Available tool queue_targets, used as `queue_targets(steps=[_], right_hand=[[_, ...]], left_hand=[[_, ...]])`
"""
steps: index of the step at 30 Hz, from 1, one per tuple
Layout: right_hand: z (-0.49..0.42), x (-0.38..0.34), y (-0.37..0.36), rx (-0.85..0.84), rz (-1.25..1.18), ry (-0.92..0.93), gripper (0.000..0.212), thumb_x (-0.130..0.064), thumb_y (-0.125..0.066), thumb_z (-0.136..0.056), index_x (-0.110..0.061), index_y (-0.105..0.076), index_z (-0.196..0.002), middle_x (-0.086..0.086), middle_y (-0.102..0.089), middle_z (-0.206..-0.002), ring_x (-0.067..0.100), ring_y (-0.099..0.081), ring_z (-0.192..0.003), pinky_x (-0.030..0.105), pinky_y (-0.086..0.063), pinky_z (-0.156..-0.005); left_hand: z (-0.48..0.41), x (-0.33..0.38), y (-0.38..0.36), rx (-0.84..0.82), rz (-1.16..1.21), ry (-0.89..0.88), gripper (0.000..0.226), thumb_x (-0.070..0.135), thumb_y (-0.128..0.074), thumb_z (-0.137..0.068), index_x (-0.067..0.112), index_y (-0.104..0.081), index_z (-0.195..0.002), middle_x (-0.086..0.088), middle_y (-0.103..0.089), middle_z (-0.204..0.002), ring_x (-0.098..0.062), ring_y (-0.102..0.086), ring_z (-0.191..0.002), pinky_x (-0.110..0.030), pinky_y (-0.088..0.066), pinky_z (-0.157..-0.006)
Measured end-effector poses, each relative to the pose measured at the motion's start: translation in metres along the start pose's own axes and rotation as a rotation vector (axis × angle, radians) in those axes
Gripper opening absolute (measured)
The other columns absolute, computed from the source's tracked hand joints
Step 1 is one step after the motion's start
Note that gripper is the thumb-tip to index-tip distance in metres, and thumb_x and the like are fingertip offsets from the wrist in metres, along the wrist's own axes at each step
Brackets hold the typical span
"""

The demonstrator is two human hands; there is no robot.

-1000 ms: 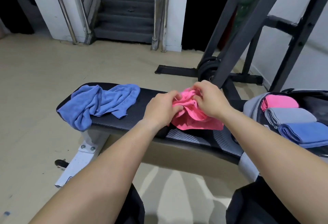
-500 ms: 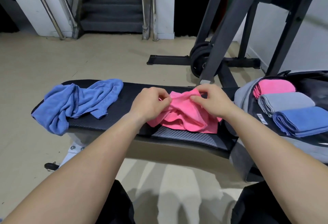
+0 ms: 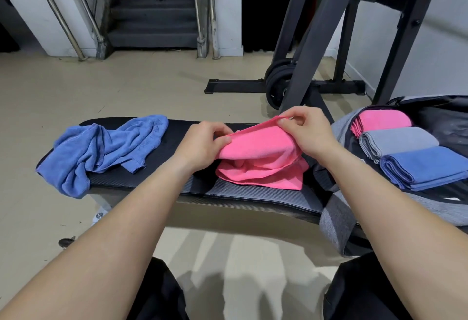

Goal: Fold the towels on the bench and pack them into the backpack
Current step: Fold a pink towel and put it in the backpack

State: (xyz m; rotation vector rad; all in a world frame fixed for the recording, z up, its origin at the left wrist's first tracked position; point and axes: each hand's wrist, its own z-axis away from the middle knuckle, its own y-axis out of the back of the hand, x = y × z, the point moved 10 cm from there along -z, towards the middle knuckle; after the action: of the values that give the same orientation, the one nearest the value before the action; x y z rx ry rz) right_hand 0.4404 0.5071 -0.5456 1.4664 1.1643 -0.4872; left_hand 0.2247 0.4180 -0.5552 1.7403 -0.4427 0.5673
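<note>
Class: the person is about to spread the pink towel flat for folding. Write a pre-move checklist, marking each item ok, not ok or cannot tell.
1. Grip of the left hand on the pink towel: pinching its edge, ok.
2. Grip of the right hand: pinching the raised edge, ok.
3. Towel flat: bunched, lower part resting on the bench, not ok.
4. Free bench space: the blue towel lies crumpled to the left, apart, ok.
5. The backpack open: yes, folded towels inside, ok.
6. Room left in it: cannot tell.
</note>
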Motion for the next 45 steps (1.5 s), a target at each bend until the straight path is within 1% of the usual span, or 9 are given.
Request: queue_targets(steps=[8,11,14,22,27,33,36,43,45], right_hand=[[0.013,-0.033,-0.046,-0.149,0.123,0.035,0.020,-0.037,-0.082,-0.079,-0.022,-0.073,-0.072,-0.009,-0.065,-0.062,-0.001,-0.055,-0.056,0.018,-0.039,-0.057],[0.019,-0.038,-0.054,-0.156,0.101,0.017,0.021,-0.038,-0.085,-0.076,-0.022,-0.071,-0.072,-0.006,-0.068,-0.066,0.006,-0.059,-0.062,0.026,-0.047,-0.059],[0.023,-0.043,-0.060,-0.217,0.155,0.053,0.012,-0.028,-0.083,-0.079,-0.021,-0.073,-0.082,-0.007,-0.070,-0.076,0.008,-0.060,-0.070,0.023,-0.045,-0.062],[0.025,-0.022,-0.044,-0.226,0.271,-0.015,0.031,0.000,-0.063,-0.082,-0.029,-0.073,-0.087,-0.013,-0.071,-0.082,0.013,-0.069,-0.074,0.020,-0.052,-0.057],[0.020,-0.016,-0.027,-0.149,0.413,-0.031,0.025,-0.003,-0.068,-0.077,-0.021,-0.074,-0.092,-0.007,-0.070,-0.087,0.016,-0.064,-0.085,0.034,-0.054,-0.079],[0.017,-0.004,-0.017,-0.151,0.511,-0.104,0.020,-0.005,-0.070,-0.073,-0.024,-0.068,-0.078,-0.006,-0.064,-0.071,0.017,-0.061,-0.072,0.031,-0.046,-0.065],[0.013,-0.003,-0.007,-0.104,0.510,-0.097,0.012,-0.013,-0.075,-0.080,-0.023,-0.070,-0.075,-0.004,-0.068,-0.070,0.019,-0.066,-0.074,0.031,-0.048,-0.066],[0.017,-0.046,-0.037,-0.172,0.313,0.025,0.023,-0.029,-0.073,-0.086,-0.025,-0.067,-0.064,-0.006,-0.064,-0.054,0.003,-0.057,-0.050,0.028,-0.049,-0.061],[0.017,-0.047,-0.040,-0.171,0.305,0.014,0.027,-0.031,-0.073,-0.085,-0.022,-0.065,-0.061,-0.005,-0.061,-0.052,0.009,-0.057,-0.051,0.030,-0.048,-0.061]], left_hand=[[0.009,0.022,-0.007,-0.030,0.430,-0.012,0.038,0.033,-0.079,-0.084,0.027,-0.066,-0.120,0.008,-0.074,-0.099,-0.011,-0.071,-0.091,-0.032,-0.058,-0.081],[0.009,0.026,0.005,0.078,0.304,-0.047,0.008,0.022,-0.074,-0.088,0.028,-0.076,-0.092,0.011,-0.075,-0.082,-0.005,-0.069,-0.079,-0.030,-0.056,-0.074],[0.008,0.016,0.019,0.176,0.260,-0.013,0.014,0.019,-0.069,-0.091,0.029,-0.070,-0.081,0.012,-0.068,-0.072,-0.006,-0.063,-0.069,-0.026,-0.049,-0.068],[0.011,-0.024,0.062,0.409,0.152,0.167,0.009,0.022,-0.063,-0.095,0.024,-0.067,-0.086,0.016,-0.059,-0.075,-0.014,-0.059,-0.082,-0.026,-0.042,-0.073],[0.022,-0.050,0.087,0.541,0.103,0.298,0.010,0.026,-0.059,-0.096,0.023,-0.067,-0.091,0.006,-0.065,-0.088,-0.021,-0.061,-0.092,-0.029,-0.039,-0.074],[0.038,-0.081,0.109,0.645,0.008,0.520,0.012,0.031,-0.055,-0.099,0.025,-0.066,-0.099,-0.001,-0.069,-0.107,-0.029,-0.059,-0.108,-0.036,-0.040,-0.076],[0.036,-0.087,0.103,0.589,0.017,0.528,0.012,0.030,-0.053,-0.099,0.025,-0.064,-0.096,-0.002,-0.069,-0.105,-0.029,-0.060,-0.106,-0.034,-0.039,-0.076],[0.015,0.030,0.010,0.031,0.220,-0.084,0.015,0.021,-0.065,-0.089,0.031,-0.066,-0.077,0.008,-0.070,-0.116,0.000,-0.060,-0.109,-0.023,-0.042,-0.096],[0.016,0.035,-0.006,-0.026,0.260,-0.076,0.016,0.023,-0.066,-0.090,0.034,-0.065,-0.079,0.012,-0.074,-0.096,0.004,-0.063,-0.088,-0.025,-0.047,-0.087]])
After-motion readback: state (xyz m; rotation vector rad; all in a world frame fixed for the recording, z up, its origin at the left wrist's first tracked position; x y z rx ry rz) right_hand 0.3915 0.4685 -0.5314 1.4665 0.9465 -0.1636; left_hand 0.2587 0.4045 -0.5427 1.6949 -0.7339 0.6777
